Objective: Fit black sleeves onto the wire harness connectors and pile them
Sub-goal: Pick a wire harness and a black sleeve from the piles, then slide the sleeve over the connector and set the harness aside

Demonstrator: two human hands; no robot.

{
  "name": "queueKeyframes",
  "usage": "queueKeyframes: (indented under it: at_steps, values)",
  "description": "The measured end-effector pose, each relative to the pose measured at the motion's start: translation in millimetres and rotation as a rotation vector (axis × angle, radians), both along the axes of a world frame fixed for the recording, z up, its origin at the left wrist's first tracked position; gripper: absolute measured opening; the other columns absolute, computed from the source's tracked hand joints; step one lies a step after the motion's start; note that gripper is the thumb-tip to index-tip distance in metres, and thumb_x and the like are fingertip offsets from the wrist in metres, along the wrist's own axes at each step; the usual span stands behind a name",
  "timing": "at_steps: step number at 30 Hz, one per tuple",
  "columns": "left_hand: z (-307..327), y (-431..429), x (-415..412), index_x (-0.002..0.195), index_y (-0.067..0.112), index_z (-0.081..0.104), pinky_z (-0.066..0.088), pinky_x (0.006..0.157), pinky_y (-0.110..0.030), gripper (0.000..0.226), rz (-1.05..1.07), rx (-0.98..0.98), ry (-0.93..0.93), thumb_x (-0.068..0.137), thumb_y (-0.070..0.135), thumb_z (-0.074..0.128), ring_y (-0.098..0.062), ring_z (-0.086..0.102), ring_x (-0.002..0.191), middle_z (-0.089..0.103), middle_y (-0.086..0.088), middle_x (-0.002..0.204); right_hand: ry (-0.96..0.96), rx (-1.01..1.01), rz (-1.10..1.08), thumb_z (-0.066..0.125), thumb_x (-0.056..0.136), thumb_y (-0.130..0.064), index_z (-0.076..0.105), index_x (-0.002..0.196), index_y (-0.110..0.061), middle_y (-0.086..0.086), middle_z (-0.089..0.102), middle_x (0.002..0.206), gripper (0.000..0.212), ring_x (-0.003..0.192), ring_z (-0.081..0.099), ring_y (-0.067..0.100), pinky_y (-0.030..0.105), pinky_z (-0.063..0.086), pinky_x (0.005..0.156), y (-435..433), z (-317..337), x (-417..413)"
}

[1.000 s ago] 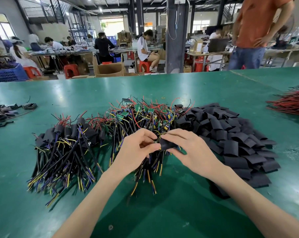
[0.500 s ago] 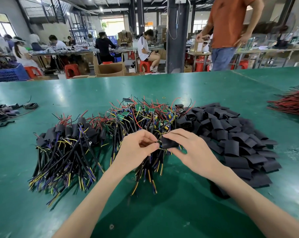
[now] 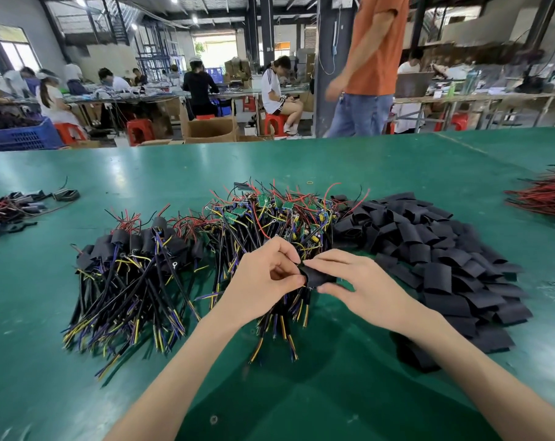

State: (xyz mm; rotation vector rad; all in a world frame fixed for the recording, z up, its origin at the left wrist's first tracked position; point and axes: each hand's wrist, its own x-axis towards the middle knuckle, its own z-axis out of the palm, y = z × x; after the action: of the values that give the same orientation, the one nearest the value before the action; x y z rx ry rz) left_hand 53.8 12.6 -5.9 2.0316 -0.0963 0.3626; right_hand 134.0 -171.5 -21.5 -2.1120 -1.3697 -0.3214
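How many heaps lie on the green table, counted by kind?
Sleeved harnesses: 1
Bare harnesses: 1
Loose black sleeves: 1
Red wires: 1
Mixed bits, far left: 1
Total: 5 heaps

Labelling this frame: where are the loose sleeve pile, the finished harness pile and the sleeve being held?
Loose sleeve pile (image 3: 438,275), head view, middle of heap.
Finished harness pile (image 3: 149,245), head view, sleeved ends.
Held sleeve (image 3: 317,276), head view, middle.
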Motion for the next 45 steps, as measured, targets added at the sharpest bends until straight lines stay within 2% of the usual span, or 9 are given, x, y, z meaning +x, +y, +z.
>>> queueKeyframes:
  at_steps: [8,12,14,17,22,27,31,41,45]
  values:
    - [11,8,-3,0.081,0.02,0.059,0.041,0.062,-0.007,0.021,0.164,0.111,-0.12,0.076,0.003,0.071,-0.001,0.056,0.062,0.066,0.005,0.071,-0.093,0.038,-0.148,0.068,0.085,-0.026,0.038,0.142,-0.027,-0.006,0.037,0.146,0.065,0.131,0.035,0.012,0.031,0.026,0.109,2,-1,0]
    - [29,46,-3,0.087,0.02,0.057,0.039,0.063,-0.006,0.023,0.539,0.084,-0.358,0.079,0.0,0.066,0.004,0.056,0.063,0.064,0.007,0.072,-0.132,0.082,-0.272,0.065,0.087,-0.026,0.036,0.143,-0.02,0.003,0.03,0.15,0.064,0.133,0.032,0.022,0.039,0.026,0.108,-1,0,6]
    - [30,75,-4,0.094,0.017,0.057,0.041,0.071,-0.019,0.02,0.787,0.197,-0.429,0.082,0.001,0.06,-0.011,0.059,0.072,0.065,-0.003,0.074,-0.119,0.069,-0.305,0.063,0.088,-0.026,0.037,0.142,-0.02,0.002,0.031,0.149,0.06,0.132,0.032,0.022,0.04,0.026,0.107,-2,-2,8]
    - [15,113,-4,0.098,0.008,0.057,0.038,0.082,-0.042,0.017,1.064,0.482,-0.214,0.082,0.002,0.053,-0.037,0.051,0.093,0.065,-0.018,0.089,-0.101,0.018,-0.329,0.061,0.089,-0.026,0.036,0.143,-0.022,0.001,0.031,0.148,0.059,0.13,0.032,0.022,0.038,0.025,0.106,-2,-6,10]
    - [-2,123,-2,0.093,0.008,0.058,0.03,0.084,-0.047,0.019,1.236,0.62,-0.011,0.075,0.004,0.055,-0.042,0.044,0.103,0.056,-0.026,0.101,-0.086,-0.024,-0.327,0.061,0.089,-0.024,0.04,0.139,-0.023,0.0,0.031,0.146,0.054,0.129,0.031,0.021,0.036,0.025,0.104,-1,-8,9]
    - [-15,106,14,0.081,0.014,0.065,0.025,0.09,-0.043,0.019,0.91,1.039,-0.217,0.064,0.007,0.062,-0.031,0.049,0.099,0.058,-0.01,0.102,-0.076,-0.047,-0.333,0.059,0.09,-0.026,0.04,0.139,-0.024,-0.002,0.031,0.145,0.052,0.131,0.028,0.018,0.034,0.022,0.105,-1,-8,9]
    - [-33,111,21,0.091,0.02,0.072,0.018,0.103,-0.038,0.02,0.717,1.21,0.126,0.077,0.015,0.06,-0.022,0.048,0.108,0.059,0.003,0.112,-0.063,-0.072,-0.341,0.058,0.09,-0.027,0.04,0.139,-0.025,-0.002,0.03,0.146,0.052,0.131,0.027,0.018,0.035,0.021,0.106,-3,-9,10]
    - [-30,136,23,0.096,0.014,0.072,0.018,0.102,-0.034,0.024,0.907,1.062,0.235,0.075,0.014,0.061,-0.024,0.048,0.107,0.058,-0.001,0.11,-0.034,-0.131,-0.431,0.058,0.09,-0.029,0.046,0.134,-0.024,-0.003,0.032,0.144,0.045,0.132,0.027,0.018,0.036,0.021,0.106,-7,-10,18]
    - [-28,124,47,0.098,0.004,0.068,0.032,0.095,-0.041,0.022,0.875,0.968,0.12,0.082,0.012,0.056,-0.033,0.048,0.108,0.06,-0.013,0.109,-0.114,-0.14,-0.62,0.058,0.088,-0.024,0.053,0.127,-0.018,0.003,0.042,0.137,0.04,0.125,0.037,0.025,0.039,0.027,0.101,-11,-11,26]
